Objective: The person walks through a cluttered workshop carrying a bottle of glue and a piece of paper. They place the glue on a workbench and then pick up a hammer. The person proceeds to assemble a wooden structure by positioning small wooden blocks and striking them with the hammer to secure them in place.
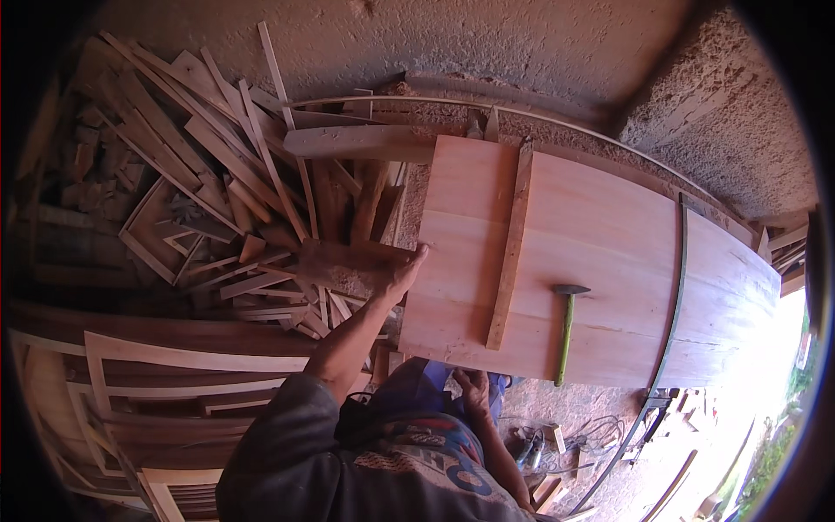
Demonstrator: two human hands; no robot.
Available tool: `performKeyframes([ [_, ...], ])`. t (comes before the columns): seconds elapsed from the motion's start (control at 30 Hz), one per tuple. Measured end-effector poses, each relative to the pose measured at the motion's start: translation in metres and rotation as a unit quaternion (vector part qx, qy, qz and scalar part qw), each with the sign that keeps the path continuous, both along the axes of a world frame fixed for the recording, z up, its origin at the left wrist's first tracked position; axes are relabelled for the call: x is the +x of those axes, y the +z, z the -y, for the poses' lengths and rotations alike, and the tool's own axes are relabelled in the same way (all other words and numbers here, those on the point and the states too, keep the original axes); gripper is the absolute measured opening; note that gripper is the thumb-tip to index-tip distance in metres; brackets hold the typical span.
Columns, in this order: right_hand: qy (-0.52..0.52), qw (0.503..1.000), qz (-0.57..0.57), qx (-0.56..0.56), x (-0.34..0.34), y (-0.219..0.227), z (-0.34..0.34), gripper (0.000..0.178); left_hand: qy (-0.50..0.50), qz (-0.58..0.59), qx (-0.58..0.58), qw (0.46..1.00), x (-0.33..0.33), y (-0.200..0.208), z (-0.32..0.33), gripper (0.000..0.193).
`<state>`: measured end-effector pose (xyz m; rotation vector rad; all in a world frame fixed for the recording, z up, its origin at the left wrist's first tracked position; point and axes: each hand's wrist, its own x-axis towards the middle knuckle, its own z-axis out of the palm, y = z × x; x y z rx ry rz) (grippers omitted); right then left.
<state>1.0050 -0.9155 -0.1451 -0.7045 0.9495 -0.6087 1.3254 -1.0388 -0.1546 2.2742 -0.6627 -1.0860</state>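
A wide, pale wooden panel [609,226] made of joined boards lies in front of me. My left hand [407,274] is closed at the panel's left end, its fingers partly hidden by the edge. Close to my body, just below the panel's near edge, my right hand [472,391] has its fingers curled; what they hold, if anything, is hidden. A narrow wooden batten [511,248] lies across the panel. To its right rests a hammer [565,335] with a green handle and dark head. Farther right, a long bar clamp [677,296] crosses the panel.
Offcuts and strips [200,157] are heaped at the left. Wooden frames [191,365] stack at the lower left. A rough wall [522,43] rises behind the panel. Cables [591,432] and wood scraps lie on the floor at the lower right, near bright daylight.
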Motion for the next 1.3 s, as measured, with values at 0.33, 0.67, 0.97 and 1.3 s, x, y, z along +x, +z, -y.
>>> performKeyframes([
  [0.33,0.099,0.992,-0.071,-0.038,-0.035,0.025,0.015,0.046,-0.036,-0.162,-0.117,0.979,-0.005,0.016,-0.033,0.046],
  [0.67,0.164,0.967,-0.157,-0.113,-0.061,0.030,0.013,0.039,0.079,-0.251,-0.174,0.949,-0.026,0.014,-0.088,0.016],
  [0.97,0.149,0.971,-0.142,-0.122,-0.068,0.039,0.012,0.047,0.104,-0.198,-0.183,0.957,-0.030,0.017,-0.082,0.021],
  [1.3,0.130,0.969,-0.200,-0.067,-0.074,0.042,0.014,0.048,0.101,-0.184,-0.155,0.965,-0.032,0.017,-0.075,0.019],
])
